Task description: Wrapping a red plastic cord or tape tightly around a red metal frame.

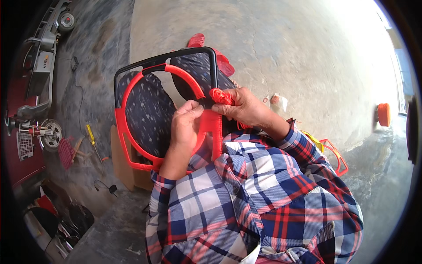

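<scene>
A frame with rounded corners lies across my lap, with a ring [128,93] set inside it. Its top bar [165,56] is bare black, while the lower bars and most of the ring are covered in red cord. My left hand [182,127] is closed, fingers pinched at the frame beside a gap in the ring's red wrapping. Close by, my right hand [248,108] holds a bunched bundle of red cord [221,97] between thumb and fingers. Its thumb lies just above the wide red-wrapped part [211,121]. The fingertips are partly hidden.
A cardboard box [123,163] stands at my left, near a yellow-handled screwdriver [90,134] on the floor. Wheeled silver machinery [45,61] is at far left. A red frame [341,162] lies right of me; an orange object [383,115] sits farther off.
</scene>
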Demonstrator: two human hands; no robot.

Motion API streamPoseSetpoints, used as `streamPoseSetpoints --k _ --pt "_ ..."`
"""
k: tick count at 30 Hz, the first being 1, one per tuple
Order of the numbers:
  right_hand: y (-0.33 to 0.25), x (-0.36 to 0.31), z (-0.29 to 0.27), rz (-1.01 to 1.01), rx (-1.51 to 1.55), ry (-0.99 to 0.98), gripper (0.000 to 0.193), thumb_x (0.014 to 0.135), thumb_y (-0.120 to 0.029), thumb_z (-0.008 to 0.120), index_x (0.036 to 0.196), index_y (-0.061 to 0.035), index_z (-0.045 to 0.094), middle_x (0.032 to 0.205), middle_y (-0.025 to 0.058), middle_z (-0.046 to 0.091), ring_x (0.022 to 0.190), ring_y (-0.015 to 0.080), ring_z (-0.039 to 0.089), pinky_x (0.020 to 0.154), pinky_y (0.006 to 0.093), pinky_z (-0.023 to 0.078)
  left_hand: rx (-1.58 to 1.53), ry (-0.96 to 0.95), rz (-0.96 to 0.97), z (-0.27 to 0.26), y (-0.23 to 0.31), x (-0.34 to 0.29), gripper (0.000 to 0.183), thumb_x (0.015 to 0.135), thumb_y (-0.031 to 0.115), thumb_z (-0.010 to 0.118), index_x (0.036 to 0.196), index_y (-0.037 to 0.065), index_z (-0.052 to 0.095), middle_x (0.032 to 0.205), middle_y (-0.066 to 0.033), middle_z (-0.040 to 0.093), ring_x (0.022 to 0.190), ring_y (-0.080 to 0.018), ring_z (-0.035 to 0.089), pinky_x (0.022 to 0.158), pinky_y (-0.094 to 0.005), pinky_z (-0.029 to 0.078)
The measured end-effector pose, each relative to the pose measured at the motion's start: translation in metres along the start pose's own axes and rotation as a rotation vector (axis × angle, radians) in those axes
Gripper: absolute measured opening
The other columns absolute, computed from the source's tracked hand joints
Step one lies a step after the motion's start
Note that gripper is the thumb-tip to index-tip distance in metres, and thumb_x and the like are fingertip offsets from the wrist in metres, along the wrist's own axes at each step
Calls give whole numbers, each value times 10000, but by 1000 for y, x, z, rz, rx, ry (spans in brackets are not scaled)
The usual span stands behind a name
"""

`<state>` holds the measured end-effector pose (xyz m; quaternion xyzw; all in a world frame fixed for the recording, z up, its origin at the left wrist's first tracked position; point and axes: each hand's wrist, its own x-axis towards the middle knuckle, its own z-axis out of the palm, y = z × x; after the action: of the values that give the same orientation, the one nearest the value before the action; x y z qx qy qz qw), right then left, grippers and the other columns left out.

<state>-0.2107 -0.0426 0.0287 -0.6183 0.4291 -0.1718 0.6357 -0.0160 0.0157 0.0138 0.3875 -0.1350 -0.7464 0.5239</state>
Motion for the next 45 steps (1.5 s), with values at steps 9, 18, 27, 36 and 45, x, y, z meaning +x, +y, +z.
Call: streamPoseSetpoints --k 9,18,27,36,45 --pt "29 -22 -55 138 536 16 197 928 -203 591 954 -10 619 685 2 591 557 66 537 490 208 428 -5 33 -61 -1 11 9 165 902 127 522 1049 62 559 887 -82 658 731 -191 654 581 -321 499" --pt "221 -40 -186 -98 1194 967 220 922 -250 635 994 -62 545 713 23 574 612 123 535 583 278 481 37 -46 -114 -1 10 17 233 928 146 470 1123 36 536 911 -90 665 750 -198 672 602 -321 541" --pt "-29 24 -31 -507 -429 280 308 784 -126 659 1067 -61 557 872 78 626 845 254 646 685 371 510 356 147 408 19 9 6 449 919 272 521 1289 25 454 1204 -109 538 1047 -173 545 838 -302 445" --pt "2 40 -22 -696 -673 562 459 598 -253 815 986 -92 631 1079 79 583 995 290 552 839 415 460 266 241 258 -4 -1 14 427 780 -76 479 1201 -2 502 1101 -85 580 971 -163 587 880 -297 480" --pt "28 27 -5 -582 -537 270 291 675 -242 773 868 -57 660 1095 106 568 969 299 539 838 388 455 23 71 -37 1 5 18 341 793 -83 470 1126 -45 532 1002 -132 634 872 -226 660 790 -329 536"
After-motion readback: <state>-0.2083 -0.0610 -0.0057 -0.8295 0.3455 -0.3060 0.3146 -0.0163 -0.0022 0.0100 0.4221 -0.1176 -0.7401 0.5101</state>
